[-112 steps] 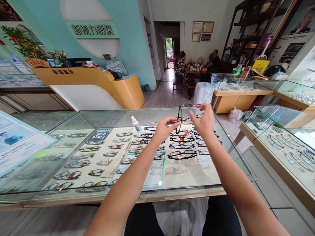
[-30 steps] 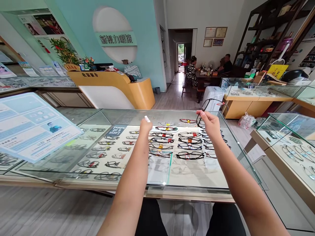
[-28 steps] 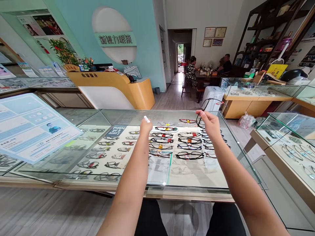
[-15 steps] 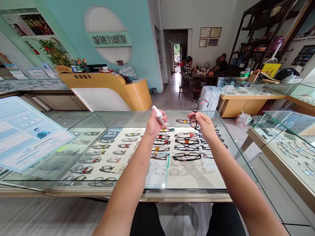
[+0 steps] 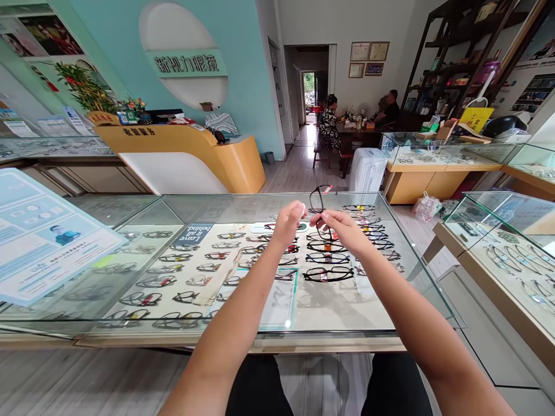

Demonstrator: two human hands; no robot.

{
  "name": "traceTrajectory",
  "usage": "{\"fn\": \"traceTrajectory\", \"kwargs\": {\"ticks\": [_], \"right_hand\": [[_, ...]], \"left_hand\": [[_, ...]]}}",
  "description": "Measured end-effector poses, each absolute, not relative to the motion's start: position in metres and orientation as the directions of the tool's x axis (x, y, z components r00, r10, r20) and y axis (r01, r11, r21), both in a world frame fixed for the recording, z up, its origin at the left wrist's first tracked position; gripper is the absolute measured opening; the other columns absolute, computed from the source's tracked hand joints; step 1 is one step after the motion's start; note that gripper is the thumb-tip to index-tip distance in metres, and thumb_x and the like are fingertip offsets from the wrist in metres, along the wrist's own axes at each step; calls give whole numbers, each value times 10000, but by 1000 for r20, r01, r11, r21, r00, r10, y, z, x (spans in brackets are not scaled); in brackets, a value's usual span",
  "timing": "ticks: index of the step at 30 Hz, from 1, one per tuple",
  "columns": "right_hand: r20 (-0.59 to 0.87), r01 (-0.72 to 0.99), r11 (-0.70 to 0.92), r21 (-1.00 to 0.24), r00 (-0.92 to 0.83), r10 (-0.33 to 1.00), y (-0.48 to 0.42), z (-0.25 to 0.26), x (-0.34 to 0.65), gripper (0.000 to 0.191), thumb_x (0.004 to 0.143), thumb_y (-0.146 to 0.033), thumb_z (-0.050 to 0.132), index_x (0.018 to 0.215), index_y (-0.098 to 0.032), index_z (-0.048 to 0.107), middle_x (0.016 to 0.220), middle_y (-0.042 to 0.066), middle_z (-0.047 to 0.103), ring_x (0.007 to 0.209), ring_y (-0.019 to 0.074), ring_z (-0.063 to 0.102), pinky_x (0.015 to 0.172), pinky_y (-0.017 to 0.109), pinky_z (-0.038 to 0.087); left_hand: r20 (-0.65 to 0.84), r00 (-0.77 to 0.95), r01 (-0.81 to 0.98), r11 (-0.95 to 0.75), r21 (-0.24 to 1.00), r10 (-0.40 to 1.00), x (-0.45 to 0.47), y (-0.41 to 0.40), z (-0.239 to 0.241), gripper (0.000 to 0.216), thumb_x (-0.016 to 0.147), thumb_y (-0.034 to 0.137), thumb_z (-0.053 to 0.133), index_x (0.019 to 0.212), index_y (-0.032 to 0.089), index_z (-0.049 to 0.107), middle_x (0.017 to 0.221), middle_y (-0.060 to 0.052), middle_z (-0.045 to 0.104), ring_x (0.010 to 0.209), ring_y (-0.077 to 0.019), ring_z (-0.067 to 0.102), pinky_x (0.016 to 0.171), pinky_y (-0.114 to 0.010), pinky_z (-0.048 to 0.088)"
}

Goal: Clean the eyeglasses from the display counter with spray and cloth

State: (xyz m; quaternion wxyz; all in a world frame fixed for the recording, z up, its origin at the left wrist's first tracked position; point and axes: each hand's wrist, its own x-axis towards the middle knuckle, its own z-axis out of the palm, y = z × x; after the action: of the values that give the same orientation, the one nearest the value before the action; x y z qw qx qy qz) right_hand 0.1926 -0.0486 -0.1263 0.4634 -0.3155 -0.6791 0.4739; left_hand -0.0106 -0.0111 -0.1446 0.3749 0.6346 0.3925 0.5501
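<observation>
My right hand [image 5: 344,228] pinches a pair of black-framed eyeglasses [image 5: 311,199], held up on end above the glass counter. A red-and-white tag shows near the upper lens. My left hand [image 5: 287,223] is wrapped round a small white bottle [image 5: 302,210]; just its top shows, and the fingers hide the rest. The bottle's top points toward the glasses, a short gap apart. Below both hands, rows of eyeglasses [image 5: 328,274] lie inside the glass display case [image 5: 368,316].
A light-blue printed sign [image 5: 52,237] stands on the counter at left. Another display case [image 5: 498,248] is at right. Beyond are a yellow reception desk [image 5: 240,164], a wrapped white suitcase [image 5: 367,169] and two people seated at a table [image 5: 353,132].
My right hand has brought the glasses left and slightly down. My left hand has moved right and turned, so its fingers now cover most of the bottle.
</observation>
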Motion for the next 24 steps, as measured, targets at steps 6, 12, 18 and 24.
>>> {"fn": "traceTrajectory", "kwargs": {"ticks": [6,12,18,24], "right_hand": [[335,-7,363,-932,-401,852,-49,-128,189,560,985,-766,644,993,-251,863,1033,61,828,962,235,668,933,383,531],[321,-52,323,-945,-338,885,-45,-131,191,523,983,-733,662,1016,-248,857,1050,63,828,972,230,682,924,377,529],[301,-207,259,-943,-207,931,-36,-135,193,507,913,-735,728,994,-250,848,1068,77,828,970,229,694,831,348,546],[278,-179,243,-953,-209,938,-35,-138,193,549,913,-765,710,1010,-243,847,1053,66,836,944,223,721,857,355,575]], "left_hand": [[449,86,205,-457,866,889,-8,-14,-148,581,963,788,528,781,238,571,782,-27,540,715,-195,450,645,-332,385],[446,94,164,-456,875,890,-10,-14,-147,528,986,721,533,796,233,590,819,-33,573,708,-190,475,648,-330,393],[485,222,291,-532,795,846,-6,-17,-150,481,985,677,563,807,232,605,787,-25,586,746,-212,500,715,-352,405],[480,274,263,-544,797,834,-4,-18,-152,466,972,679,580,859,230,638,867,-44,650,860,-245,596,779,-359,485]]}}
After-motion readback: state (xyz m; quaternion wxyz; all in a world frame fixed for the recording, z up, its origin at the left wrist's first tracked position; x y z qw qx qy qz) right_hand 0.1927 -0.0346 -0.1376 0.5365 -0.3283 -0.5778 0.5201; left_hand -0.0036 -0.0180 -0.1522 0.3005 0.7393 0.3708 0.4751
